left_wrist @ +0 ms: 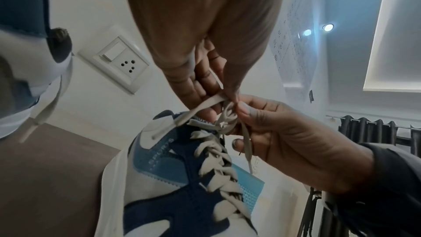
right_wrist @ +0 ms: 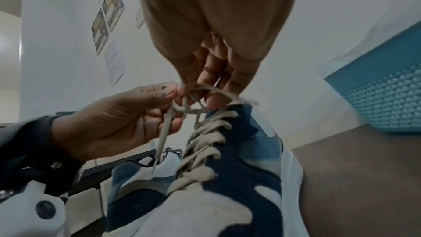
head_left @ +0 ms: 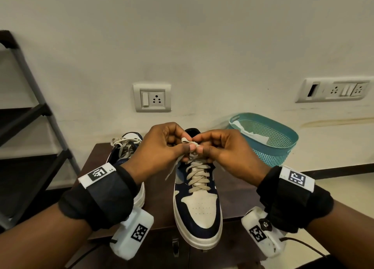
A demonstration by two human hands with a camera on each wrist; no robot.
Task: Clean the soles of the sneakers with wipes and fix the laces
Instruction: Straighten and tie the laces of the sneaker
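A navy blue and cream sneaker [head_left: 197,204] stands on the dark brown wooden desk [head_left: 238,196], its toe pointing at the person. Both hands meet just above its top eyelets. The left hand [head_left: 159,147] pinches the flat beige lace [head_left: 197,179] between thumb and fingers, and its grip is closed tight on it. The right hand [head_left: 220,149] pinches the same lace right beside it, thumb tips almost touching.

The head view shows only the backs of the hands, so the knot is mostly hidden. The left wrist view looks up from below and shows more: a small twisted loop of lace [left_wrist: 226,114] sits between the two grips, one loose end hangs down past the right hand [left_wrist: 291,141], and another strand runs out to the left of the left hand [left_wrist: 200,71]. The word "SPORTS" on the sneaker's [left_wrist: 173,165] side shows here too. The right wrist view shows a round loop of lace [right_wrist: 205,95] under the right hand [right_wrist: 214,64], and a long end hanging from the left hand [right_wrist: 127,114].

A second navy and cream sneaker [head_left: 126,147] with loose laces sits on the desk left of the left grip. A teal plastic basket with small holes [head_left: 267,139] stands right of the right grip, with something white inside.
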